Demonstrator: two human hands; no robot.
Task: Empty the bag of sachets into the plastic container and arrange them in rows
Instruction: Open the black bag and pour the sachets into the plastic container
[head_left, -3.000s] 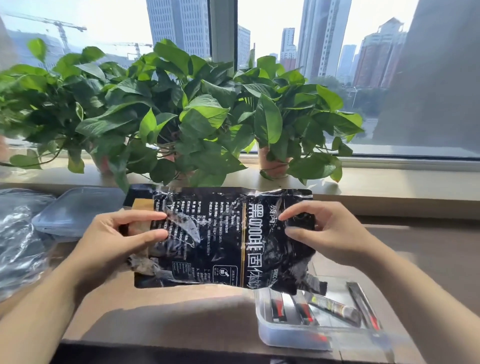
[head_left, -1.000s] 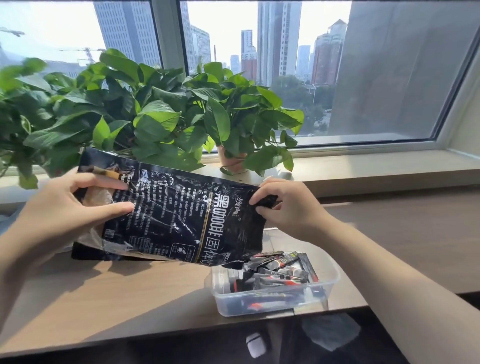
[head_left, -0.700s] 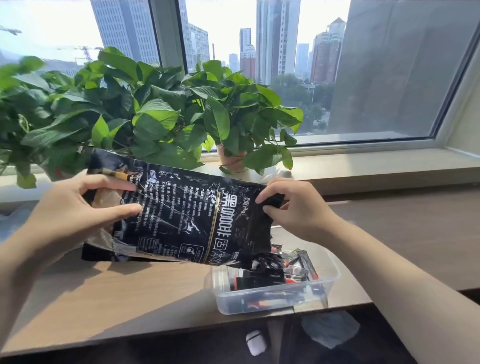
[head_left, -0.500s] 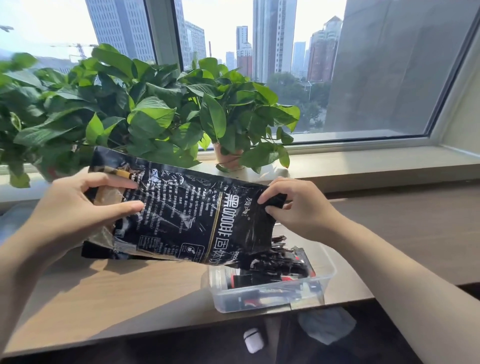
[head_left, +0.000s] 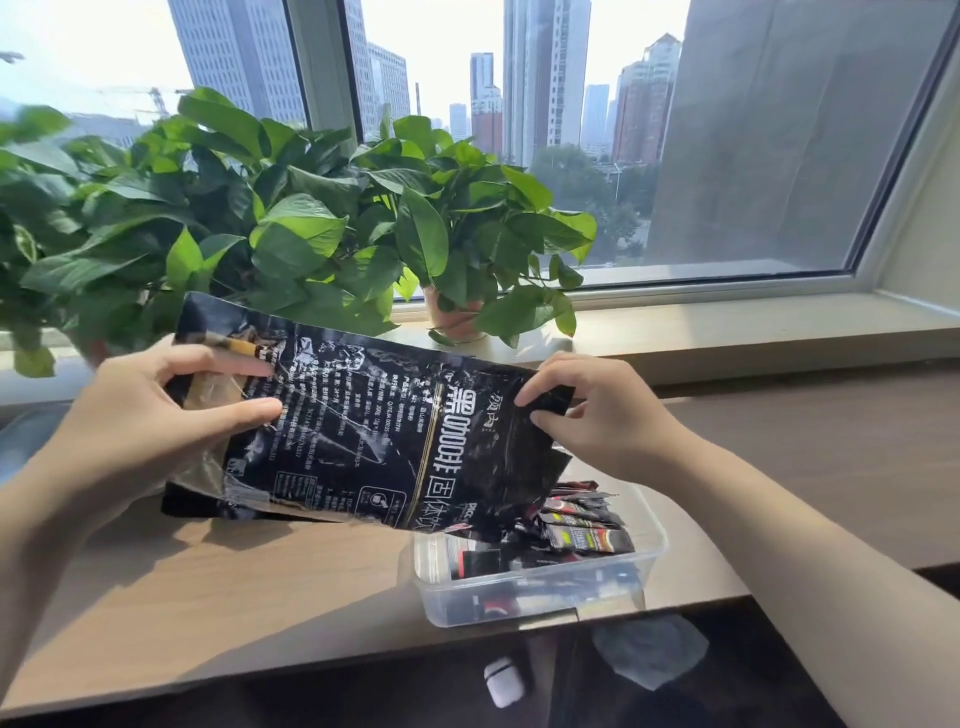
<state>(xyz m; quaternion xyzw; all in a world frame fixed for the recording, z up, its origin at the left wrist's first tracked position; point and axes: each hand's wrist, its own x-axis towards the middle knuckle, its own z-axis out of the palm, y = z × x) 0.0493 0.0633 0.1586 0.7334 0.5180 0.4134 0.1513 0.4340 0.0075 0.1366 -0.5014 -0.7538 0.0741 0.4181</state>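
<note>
Your left hand (head_left: 150, 415) grips the closed end of the glossy black foil bag (head_left: 374, 441), thumb on the printed face and fingers curled over its top edge. Your right hand (head_left: 602, 421) pinches the bag's upper right corner between thumb and fingertips. You hold the bag in the air above the light wooden table (head_left: 208, 597), tilted so that its right end hangs lower, and that end sits over the left part of the clear rectangular plastic container (head_left: 655, 535).

The container stands near the table's front edge. Inside it, slim black sachets with red and yellow markings (head_left: 582, 532) lie in a loose heap, pointing different ways (no rows here). Some of them touch or lie under the bag's lower edge.

Behind the bag, leafy green potted plants (head_left: 311, 234) stand along the pale window sill (head_left: 727, 327). Below the table's front edge lies a small white earbud case (head_left: 503, 680).
</note>
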